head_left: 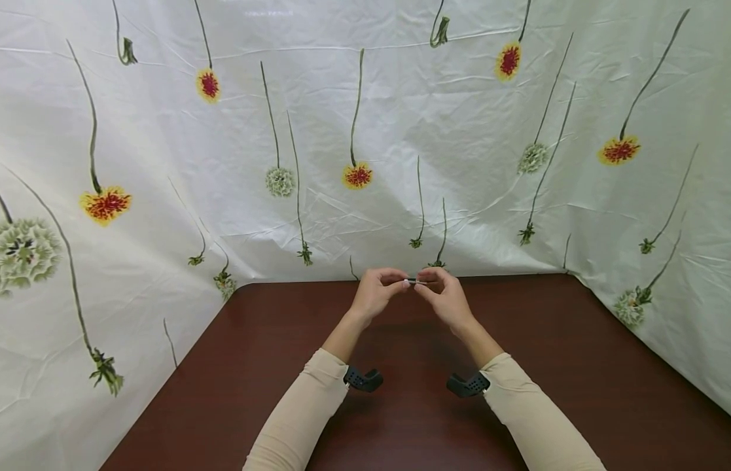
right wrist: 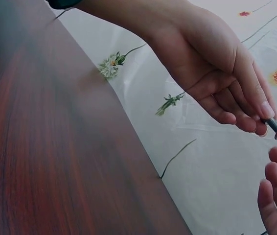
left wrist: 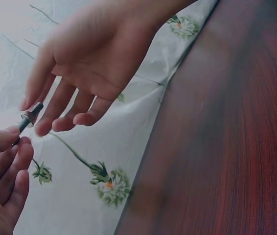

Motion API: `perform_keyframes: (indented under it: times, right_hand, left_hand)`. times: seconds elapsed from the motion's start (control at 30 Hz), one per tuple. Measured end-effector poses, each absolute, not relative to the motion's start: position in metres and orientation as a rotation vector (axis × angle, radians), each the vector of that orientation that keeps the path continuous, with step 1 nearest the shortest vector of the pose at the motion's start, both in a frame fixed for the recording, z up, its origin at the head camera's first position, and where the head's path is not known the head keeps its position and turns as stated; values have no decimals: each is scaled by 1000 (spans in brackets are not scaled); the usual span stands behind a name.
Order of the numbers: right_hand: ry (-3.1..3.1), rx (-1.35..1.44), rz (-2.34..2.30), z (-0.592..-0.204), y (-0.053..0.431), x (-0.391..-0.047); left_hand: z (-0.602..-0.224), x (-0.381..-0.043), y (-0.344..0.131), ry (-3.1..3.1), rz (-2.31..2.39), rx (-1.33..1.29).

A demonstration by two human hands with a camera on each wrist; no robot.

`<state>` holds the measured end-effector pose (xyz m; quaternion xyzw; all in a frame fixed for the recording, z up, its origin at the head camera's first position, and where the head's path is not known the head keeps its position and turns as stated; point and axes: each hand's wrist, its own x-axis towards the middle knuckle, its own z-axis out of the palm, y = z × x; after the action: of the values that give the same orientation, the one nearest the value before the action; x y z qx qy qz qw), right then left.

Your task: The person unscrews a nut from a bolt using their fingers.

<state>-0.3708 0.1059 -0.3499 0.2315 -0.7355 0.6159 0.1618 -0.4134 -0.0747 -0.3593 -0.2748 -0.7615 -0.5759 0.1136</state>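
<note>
A dark threaded bolt (left wrist: 22,125) with a ring-like nut (left wrist: 29,117) partway along it is held up between both hands, over the table's far edge in the head view. My left hand (head_left: 374,292) pinches one end of the bolt between thumb and fingers. From the other side, my right hand (head_left: 449,298) has its thumb and index finger at the nut, pinching it. In the right wrist view the bolt's shank (right wrist: 271,124) runs from the left thumb tip towards the right fingers. The remaining right fingers are loosely bent. Fingers partly hide the bolt's ends.
Below the hands spreads a dark red-brown wooden table (head_left: 271,366). A white flower-print cloth (head_left: 318,216) hangs behind it and along both sides. Dark straps (head_left: 363,379) sit on both wrists, over light sleeves.
</note>
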Motion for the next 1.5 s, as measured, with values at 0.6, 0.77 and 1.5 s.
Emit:
perform_keyframes:
  times: [0.6,0.77,1.5]
  right_hand:
    - [-2144,668,1716,-353,109,-375]
    - [-2132,653,1741,-366,112,-391]
    - [-2155,606,1708,-374,111,-399]
  left_hand:
    - [-347,-401,-75,-2235,-1736,-854]
    - [-343,-396,-76,-2244,-1752,-874]
    - [-359,-413,-76,-2225,-1723,-809]
